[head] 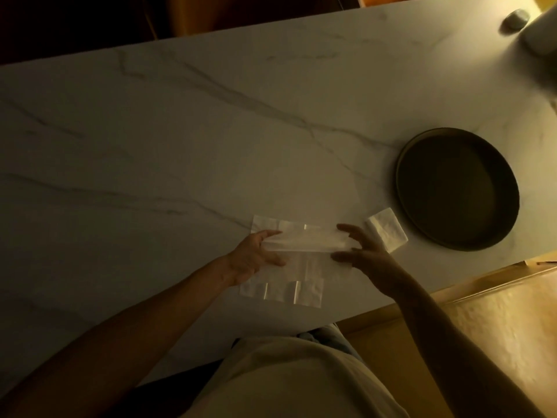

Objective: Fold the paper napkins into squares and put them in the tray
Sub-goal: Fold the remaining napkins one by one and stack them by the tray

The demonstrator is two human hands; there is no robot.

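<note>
A thin white paper napkin lies half folded on the marble table, its upper flap lifted between both hands. My left hand pinches the flap's left end. My right hand holds the flap's right end, with the thumb below and the fingers spread above. The napkin's lower part lies flat near the table's front edge. A folded square napkin rests on the table just right of my right hand. The round dark tray sits to the right with nothing in it.
The marble table stretches wide to the left and back. A grey stone-like object and a pale cylinder stand at the far right corner. The table's front edge runs close below the napkin, with wooden floor beyond.
</note>
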